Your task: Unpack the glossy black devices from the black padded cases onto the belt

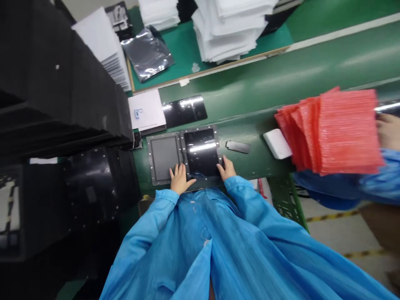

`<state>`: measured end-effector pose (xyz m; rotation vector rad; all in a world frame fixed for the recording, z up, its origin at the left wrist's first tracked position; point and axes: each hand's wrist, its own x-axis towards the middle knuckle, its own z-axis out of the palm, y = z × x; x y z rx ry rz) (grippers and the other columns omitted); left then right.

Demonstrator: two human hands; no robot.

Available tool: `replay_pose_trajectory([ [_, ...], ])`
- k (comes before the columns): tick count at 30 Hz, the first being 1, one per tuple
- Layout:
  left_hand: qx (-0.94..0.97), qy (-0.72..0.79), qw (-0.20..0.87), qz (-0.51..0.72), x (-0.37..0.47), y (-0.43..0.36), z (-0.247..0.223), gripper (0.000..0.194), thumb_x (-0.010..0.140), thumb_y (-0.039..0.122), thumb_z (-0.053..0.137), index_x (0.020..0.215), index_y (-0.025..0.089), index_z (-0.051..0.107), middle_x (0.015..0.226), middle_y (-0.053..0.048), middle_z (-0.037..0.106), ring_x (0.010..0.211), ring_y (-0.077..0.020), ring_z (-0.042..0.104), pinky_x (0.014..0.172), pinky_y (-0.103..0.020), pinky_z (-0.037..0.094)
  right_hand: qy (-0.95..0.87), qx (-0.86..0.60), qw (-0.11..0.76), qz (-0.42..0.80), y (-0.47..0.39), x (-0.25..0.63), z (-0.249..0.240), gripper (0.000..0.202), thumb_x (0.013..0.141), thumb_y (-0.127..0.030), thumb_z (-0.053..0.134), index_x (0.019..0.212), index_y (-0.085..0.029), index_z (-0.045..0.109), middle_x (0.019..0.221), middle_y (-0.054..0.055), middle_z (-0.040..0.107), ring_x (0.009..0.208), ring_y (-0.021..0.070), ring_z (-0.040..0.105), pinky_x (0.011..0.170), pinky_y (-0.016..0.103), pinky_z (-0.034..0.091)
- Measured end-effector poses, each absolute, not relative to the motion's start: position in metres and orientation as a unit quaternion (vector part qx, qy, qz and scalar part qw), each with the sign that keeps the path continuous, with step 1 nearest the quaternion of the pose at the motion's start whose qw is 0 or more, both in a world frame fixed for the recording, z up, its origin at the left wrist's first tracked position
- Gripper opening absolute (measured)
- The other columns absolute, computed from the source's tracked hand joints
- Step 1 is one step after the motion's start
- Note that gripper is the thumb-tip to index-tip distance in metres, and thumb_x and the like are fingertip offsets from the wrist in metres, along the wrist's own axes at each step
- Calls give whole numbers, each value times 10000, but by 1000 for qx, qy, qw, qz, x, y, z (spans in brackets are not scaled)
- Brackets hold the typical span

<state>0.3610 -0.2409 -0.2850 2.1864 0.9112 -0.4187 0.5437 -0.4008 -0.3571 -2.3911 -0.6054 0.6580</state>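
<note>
Here, a glossy black panel [200, 160] lies in the right leaf of a gray two-leaf fixture [165, 154]; likely light, stiff, slick, best edge-held; left hand [180, 179], fingers spread, at the fixture's near middle; right hand [228, 168] at its right edge, grip unclear.

Red bubble-wrap pile [346, 133], white sheets [231, 33]; silvery bag [146, 52]
</note>
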Motion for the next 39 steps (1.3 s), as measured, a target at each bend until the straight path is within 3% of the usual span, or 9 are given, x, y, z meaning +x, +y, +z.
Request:
replay_pose_trajectory([
  [5, 810, 412, 381, -168, 375, -264, -317, 778, 854, 393, 514, 1510, 152, 172, 1578, -160, 165, 1469, -275, 34, 1172, -526, 12, -145, -872, 354, 306, -445, 516, -376, 715, 742, -507, 490, 1350, -131, 481, 1212, 162, 495, 1146, 301, 495, 1020, 463, 411],
  [10, 812, 468, 317, -143, 418, -227, -304, 881, 766, 429, 634, 1495, 151, 225, 1590, -166, 104, 1467, -316, 9, 1163, -554, 33, -260, -834, 363, 325, -394, 581, -379, 767, 707, -417, 586, 1400, -137, 416, 1323, 162, 438, 1252, 306, 413, 1063, 454, 366],
  [13, 806, 506, 281, -126, 465, -178, -299, 626, 878, 465, 486, 1443, 228, 356, 1592, -88, 165, 1472, -296, 40, 1157, -577, 65, -299, -821, 386, 297, -335, 639, -379, 639, 797, -422, 535, 1380, -174, 450, 1234, 143, 504, 1215, 289, 441, 1074, 461, 341],
  [18, 791, 541, 261, -114, 505, -140, -312, 405, 960, 384, 337, 1334, 304, 469, 1566, 28, 264, 1477, -266, 37, 1156, -594, 99, -301, -798, 431, 294, -294, 682, -392, 459, 813, -452, 567, 1218, -238, 599, 1029, 81, 547, 837, 211, 551, 853, 413, 492],
  [23, 791, 561, 210, -127, 502, -170, -306, 486, 945, 408, 381, 1396, 228, 406, 1575, -89, 229, 1464, -281, 143, 1135, -569, 229, -287, -801, 441, 284, -293, 679, -398, 352, 781, -391, 601, 1072, -200, 653, 985, 92, 558, 840, 221, 549, 827, 411, 500],
  [26, 891, 388, 191, -140, 468, -221, -301, 549, 895, 386, 498, 1387, 152, 430, 1509, -166, 353, 1420, -286, 282, 1133, -515, 274, -314, -828, 418, 202, -290, 671, -384, 396, 810, -343, 567, 1151, -148, 621, 1068, 149, 573, 991, 271, 533, 893, 440, 471],
  [30, 970, 27, 194, -144, 401, -283, -321, 379, 896, 295, 516, 1255, 190, 576, 1294, -94, 615, 1272, -200, 502, 1079, -376, 364, -495, -797, 329, 103, -287, 656, -361, 342, 878, -218, 474, 1176, -155, 629, 1191, 148, 594, 1126, 291, 482, 984, 469, 393],
  [35, 972, -73, 203, -95, 376, -284, -351, 354, 912, 257, 463, 1233, 189, 598, 1225, -65, 663, 1149, -178, 595, 888, -308, 462, -673, -699, 218, 101, -287, 643, -364, 413, 855, -68, 400, 1159, -170, 662, 1155, 95, 655, 1094, 242, 518, 952, 393, 414],
  [39, 965, -88, 237, -71, 387, -275, -352, 369, 899, 255, 472, 1234, 167, 598, 1264, -78, 638, 1178, -193, 568, 930, -333, 437, -654, -732, 173, 88, -283, 642, -367, 426, 850, -79, 404, 1161, -203, 667, 1162, 79, 662, 1109, 256, 520, 957, 422, 409],
])
